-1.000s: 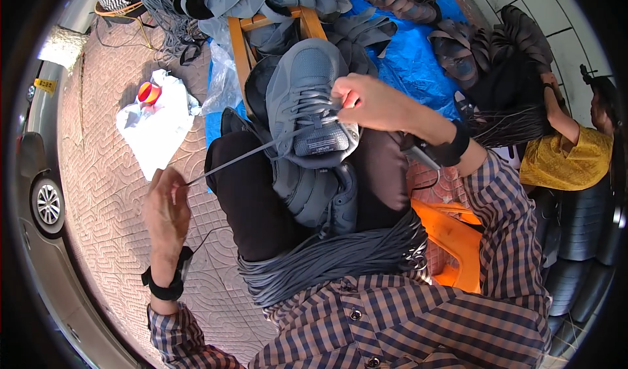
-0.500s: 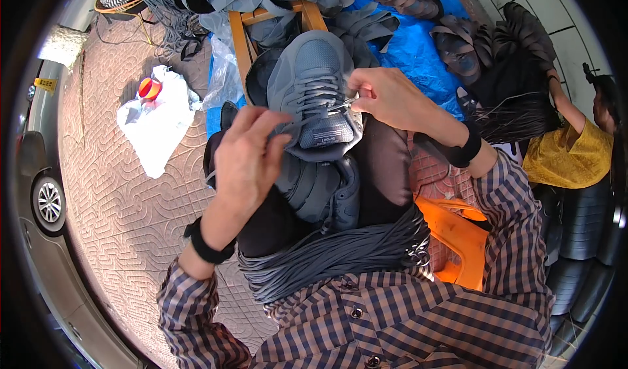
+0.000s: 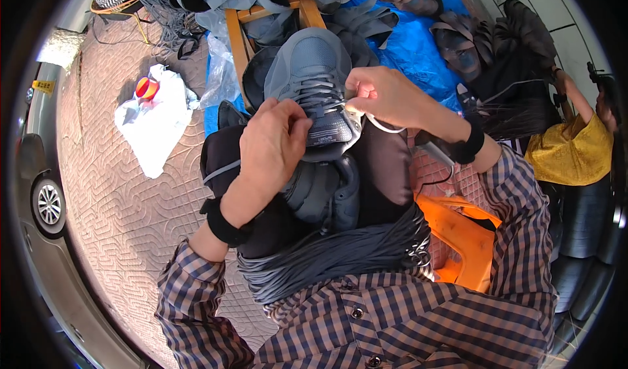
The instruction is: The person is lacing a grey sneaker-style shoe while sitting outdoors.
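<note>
Here, hands: both work at a grey sneaker (image 3: pixel 313 75) that rests sole-down on the person's lap, toe pointing away toward the top of the view.
Left hand: the left hand (image 3: pixel 271 148) lies over the near side of the shoe, by the tongue; its fingers are curled together with the tips pressed to the laces, though what they pinch is hard to make out from this angle.
Right hand: the right hand (image 3: pixel 386 96) sits at the shoe's right edge, fingers closed tight on a thin pale cord (image 3: pixel 381 126) that loops out just below it.
Wrists: each carries a black band; the sleeves are checked brown and blue.
Lap: a thick bundle of grey laces (image 3: pixel 327 261) lies across it, near the body, below the shoe.
Seat side: an orange plastic piece (image 3: pixel 468 235) shows at the right thigh.
Ground, left: a white plastic bag (image 3: pixel 157 124) lies crumpled on the patterned pavement (image 3: pixel 111 212), with a small red-and-yellow round package (image 3: pixel 146 88) on its far corner.
Ground, top: a blue tarpaulin (image 3: pixel 412 42) carries dark shoe parts; a wooden frame (image 3: pixel 239 32) stands at its left edge.
Right edge: another person in a yellow top (image 3: pixel 566 153).
Left edge: a car wheel (image 3: pixel 48 203).
</note>
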Available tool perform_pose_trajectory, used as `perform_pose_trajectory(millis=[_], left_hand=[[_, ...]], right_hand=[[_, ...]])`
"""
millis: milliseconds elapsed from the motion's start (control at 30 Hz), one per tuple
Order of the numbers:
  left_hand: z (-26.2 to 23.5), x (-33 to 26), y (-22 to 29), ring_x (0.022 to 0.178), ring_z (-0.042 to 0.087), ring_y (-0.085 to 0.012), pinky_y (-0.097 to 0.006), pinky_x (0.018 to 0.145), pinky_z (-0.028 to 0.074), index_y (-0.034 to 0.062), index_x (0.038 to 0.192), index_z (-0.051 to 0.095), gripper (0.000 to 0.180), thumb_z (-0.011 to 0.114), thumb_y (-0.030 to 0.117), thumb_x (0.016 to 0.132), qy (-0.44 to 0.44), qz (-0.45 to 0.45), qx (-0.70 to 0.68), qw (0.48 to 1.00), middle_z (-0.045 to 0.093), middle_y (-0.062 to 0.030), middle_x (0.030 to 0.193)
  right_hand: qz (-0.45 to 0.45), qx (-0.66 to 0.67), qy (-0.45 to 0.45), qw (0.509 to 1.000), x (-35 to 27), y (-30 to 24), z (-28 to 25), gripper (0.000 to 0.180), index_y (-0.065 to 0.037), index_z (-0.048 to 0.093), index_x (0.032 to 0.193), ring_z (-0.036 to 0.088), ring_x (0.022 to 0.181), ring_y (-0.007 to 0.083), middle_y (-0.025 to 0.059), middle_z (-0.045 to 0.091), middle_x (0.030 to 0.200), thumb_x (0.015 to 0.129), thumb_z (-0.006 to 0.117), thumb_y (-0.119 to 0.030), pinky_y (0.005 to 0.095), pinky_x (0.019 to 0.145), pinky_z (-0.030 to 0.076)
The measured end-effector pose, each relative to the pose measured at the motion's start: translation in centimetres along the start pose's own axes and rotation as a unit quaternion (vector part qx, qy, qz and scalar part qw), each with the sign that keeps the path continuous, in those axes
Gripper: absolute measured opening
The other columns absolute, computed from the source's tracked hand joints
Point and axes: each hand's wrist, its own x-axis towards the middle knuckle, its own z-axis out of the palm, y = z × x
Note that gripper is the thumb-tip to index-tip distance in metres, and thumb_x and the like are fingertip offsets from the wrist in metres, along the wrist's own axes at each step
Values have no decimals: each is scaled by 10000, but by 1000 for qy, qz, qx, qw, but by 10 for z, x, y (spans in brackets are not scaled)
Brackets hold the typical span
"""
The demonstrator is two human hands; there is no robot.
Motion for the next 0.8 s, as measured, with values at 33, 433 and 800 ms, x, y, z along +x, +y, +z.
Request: perform_pose_trajectory(millis=[33, 433, 800], left_hand=[[-2, 3, 0, 726, 631, -326, -430, 642, 497, 71, 858, 622, 81, 633, 84, 778, -35, -51, -40, 997, 590, -104, 873], [-3, -14, -6, 688, 556, -149, -273, 569, 466, 94, 868, 579, 186, 615, 135, 690, -20, 343, 329, 880, 481, -18, 820], [-4, -19, -1, 657, 610, -240, -348, 565, 480, 81, 1132, 578, 348, 598, 65, 784, -36, 202, 275, 939, 534, -71, 821]], right_hand=[[93, 111, -64, 987, 4, 0, -6, 212, 4, 632, 885, 553, 635, 116, 73, 625, 722, 831, 690, -193, 256, 592, 431], [-228, -337, 71, 911, -7, -16, -7, 154, -103, 560, 838, 582, 811, 199, 21, 566, 784, 715, 647, -139, 339, 806, 408], [-286, -373, 60, 881, -31, -27, 9, 122, -98, 550, 843, 561, 795, 178, 7, 522, 759, 749, 612, -145, 355, 836, 394]])
